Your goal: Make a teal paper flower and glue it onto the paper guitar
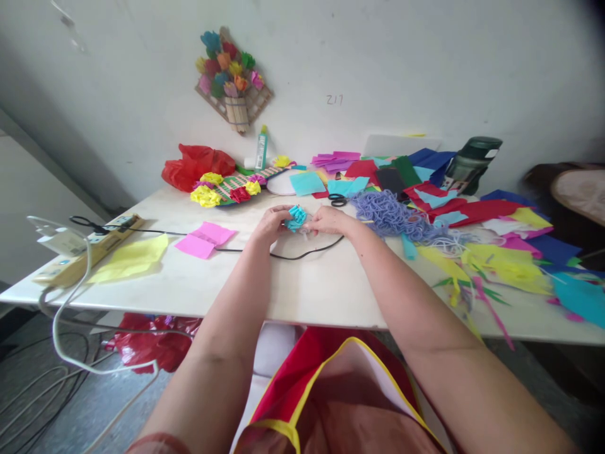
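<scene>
A crumpled turquoise paper flower point(296, 217) is held over the middle of the table. My left hand point(272, 224) has its fingers closed on the flower's left side. On the other side, my right hand point(329, 221) is pinched shut close to the flower's lower right edge. Something thin and pale shows by those fingertips, too small to name. Just beyond the right hand lie black-handled scissors point(337, 200). A black cable point(302, 256) runs across the tabletop beneath my hands.
Purple yarn point(390, 213) and many coloured paper pieces point(508, 265) cover the right side, with a dark bottle point(472, 165) behind. A decorated flower panel point(231, 188) and glue tube point(261, 148) are at the back. Left are pink paper point(204, 239), yellow paper point(132, 258) and a power strip point(89, 252).
</scene>
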A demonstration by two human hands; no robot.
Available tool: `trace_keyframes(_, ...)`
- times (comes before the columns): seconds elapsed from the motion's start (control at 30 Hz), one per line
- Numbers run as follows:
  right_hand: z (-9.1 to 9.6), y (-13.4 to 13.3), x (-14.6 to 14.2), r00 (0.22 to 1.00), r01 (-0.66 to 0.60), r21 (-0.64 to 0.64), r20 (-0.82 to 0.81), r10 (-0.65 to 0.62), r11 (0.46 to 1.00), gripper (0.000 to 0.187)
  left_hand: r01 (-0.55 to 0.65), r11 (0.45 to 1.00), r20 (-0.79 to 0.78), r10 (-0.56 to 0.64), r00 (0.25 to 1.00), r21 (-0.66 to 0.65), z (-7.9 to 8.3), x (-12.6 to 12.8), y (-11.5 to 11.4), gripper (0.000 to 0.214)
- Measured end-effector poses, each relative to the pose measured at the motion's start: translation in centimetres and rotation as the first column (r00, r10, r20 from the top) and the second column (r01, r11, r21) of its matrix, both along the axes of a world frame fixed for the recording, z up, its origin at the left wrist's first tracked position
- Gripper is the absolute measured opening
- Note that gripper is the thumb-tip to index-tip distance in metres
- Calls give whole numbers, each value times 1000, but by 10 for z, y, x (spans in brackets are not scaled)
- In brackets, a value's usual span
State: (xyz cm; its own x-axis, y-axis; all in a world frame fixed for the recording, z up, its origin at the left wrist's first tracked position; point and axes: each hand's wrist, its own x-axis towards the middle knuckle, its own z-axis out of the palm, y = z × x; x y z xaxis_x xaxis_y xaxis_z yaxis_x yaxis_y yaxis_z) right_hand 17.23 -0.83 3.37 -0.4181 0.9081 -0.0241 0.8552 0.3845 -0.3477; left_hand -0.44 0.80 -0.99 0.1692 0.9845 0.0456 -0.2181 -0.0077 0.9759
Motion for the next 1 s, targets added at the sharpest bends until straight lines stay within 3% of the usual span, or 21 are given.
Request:
trace_keyframes(0.3, 1, 0, 7, 982, 64, 237, 157, -104, 969, 50, -89, 996, 61, 88, 994, 9, -2, 0, 3, 33)
trace_keyframes(0.63, 5, 9, 33, 952, 148, 187, 240, -192, 971, 56, -143, 989, 84, 145, 986, -27, -2, -2, 4, 34)
trace_keyframes(0.83, 1, 11, 41, 948, 237, 242, 155, -278, 941, 50, -150, 988, 91, 153, 984, -43, -1, -2, 5, 36)
trace_keyframes(1.0, 1, 10, 40, 958, 233, 280, 99, -269, 931, 47, -154, 987, 66, 156, 986, -33, -1, -2, 5, 39)
